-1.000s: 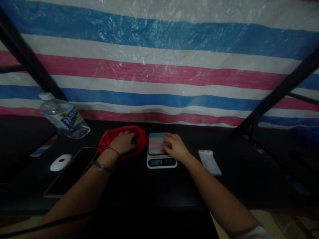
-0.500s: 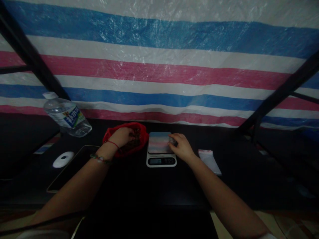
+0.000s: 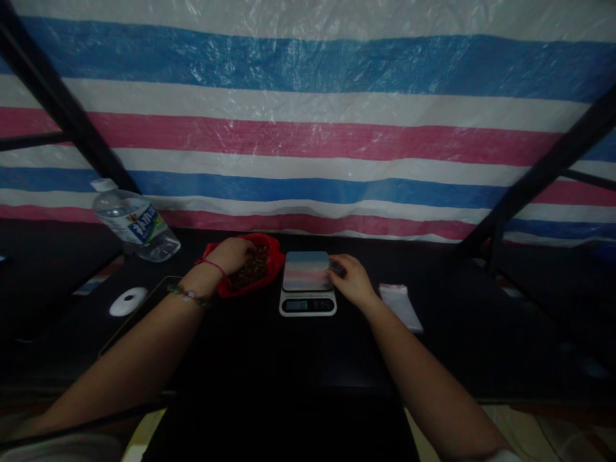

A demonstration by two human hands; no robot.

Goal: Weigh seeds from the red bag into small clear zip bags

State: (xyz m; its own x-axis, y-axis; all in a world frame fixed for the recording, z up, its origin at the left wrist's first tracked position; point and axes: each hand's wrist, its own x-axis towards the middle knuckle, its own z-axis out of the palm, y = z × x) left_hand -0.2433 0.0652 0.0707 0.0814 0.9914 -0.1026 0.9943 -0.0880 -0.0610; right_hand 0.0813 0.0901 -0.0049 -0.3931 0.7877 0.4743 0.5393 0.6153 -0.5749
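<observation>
My left hand (image 3: 234, 254) reaches into a red bag (image 3: 276, 264) whose top is spread wide. Small brown pieces (image 3: 255, 268) fill the bag; their kind is too dark to tell. The fingers curl down among them, with the tips hidden. Just right of the bag stands a white kitchen scale (image 3: 308, 303) with a shiny square plate (image 3: 307, 271) and a lit display. My right hand (image 3: 353, 279) is at the plate's right edge, thumb and fingers bent towards each other around something small and greyish that I cannot make out.
A tilted clear plastic bottle (image 3: 137, 221) stands at the back left. A white oval case (image 3: 128, 301) and a dark flat device (image 3: 118, 333) lie by my left forearm. Small clear bags (image 3: 401, 307) lie right of my right hand. A striped plastic sheet (image 3: 308, 141) hangs behind the black table (image 3: 298, 359).
My left hand has drawn back slightly to the left in the red bag, showing more of the brown pieces. My right hand has moved slightly off the plate to its right edge.
</observation>
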